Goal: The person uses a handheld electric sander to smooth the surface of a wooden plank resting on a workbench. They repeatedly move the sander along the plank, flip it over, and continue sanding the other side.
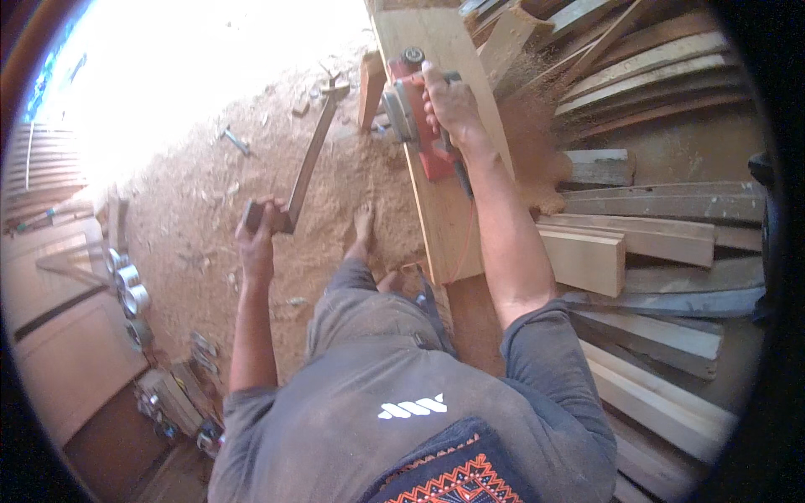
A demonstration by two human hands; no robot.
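Observation:
My right hand (453, 105) is wrapped around the handle of a red electric hand planer (436, 159), which rests on a wide pale board (449, 226). A dark cord trails from the planer's near end. Off to the left, above the ground, my left hand (262, 230) grips the short dark end of what looks like a wooden try square (312, 159). Its long thin arm stretches away from me toward a small piece at the far tip. Fine shavings blur the air just right of the board.
Stacked planks (662, 243) crowd the right side. Under the board's left edge stands a reddish wooden support (370, 88). Sawdust covers the ground, where a hammer-like tool (237, 141) lies. Wooden panels (80, 352) and round silvery cans (132, 289) are at left.

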